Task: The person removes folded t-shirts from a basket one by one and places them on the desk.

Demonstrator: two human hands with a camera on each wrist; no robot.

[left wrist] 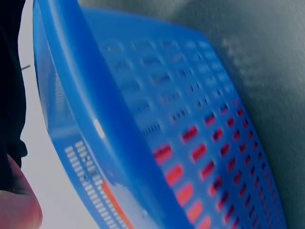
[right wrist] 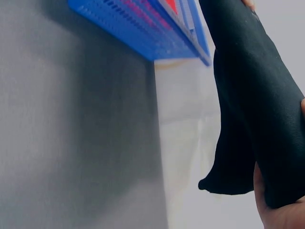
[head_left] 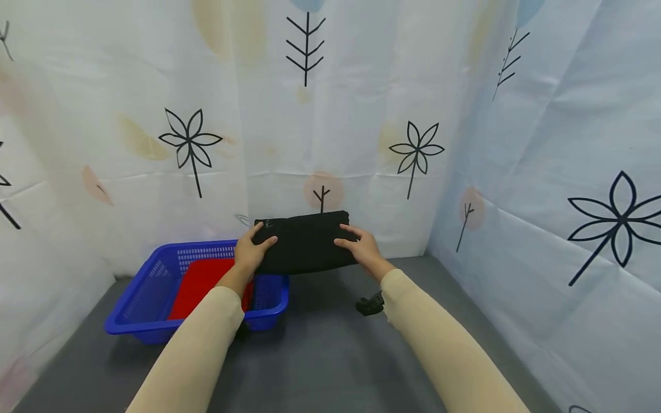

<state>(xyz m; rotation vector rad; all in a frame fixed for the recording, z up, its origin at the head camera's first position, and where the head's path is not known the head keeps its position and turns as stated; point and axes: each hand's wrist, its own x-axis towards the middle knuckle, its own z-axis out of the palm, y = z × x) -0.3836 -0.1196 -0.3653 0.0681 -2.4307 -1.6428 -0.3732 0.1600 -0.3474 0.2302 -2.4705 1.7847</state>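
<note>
A folded black garment (head_left: 307,244) is held up in the head view, with a small pale mark near its upper left corner. My left hand (head_left: 249,252) grips its left end, thumb in front. At the right end my right hand (head_left: 363,248) holds it the same way. The right wrist view shows the black cloth (right wrist: 257,90) folded over, a lower layer hanging apart from the upper one. Only a fingertip of the left hand (left wrist: 19,210) and a dark edge of cloth show in the left wrist view.
A blue plastic basket (head_left: 139,292) with slotted walls stands on the grey surface (head_left: 330,355) at left, partly behind my left forearm. Something flat and red (head_left: 201,281) lies in it. A small black object (head_left: 369,305) sits beside my right sleeve. Patterned white sheets (head_left: 320,115) hang behind and around.
</note>
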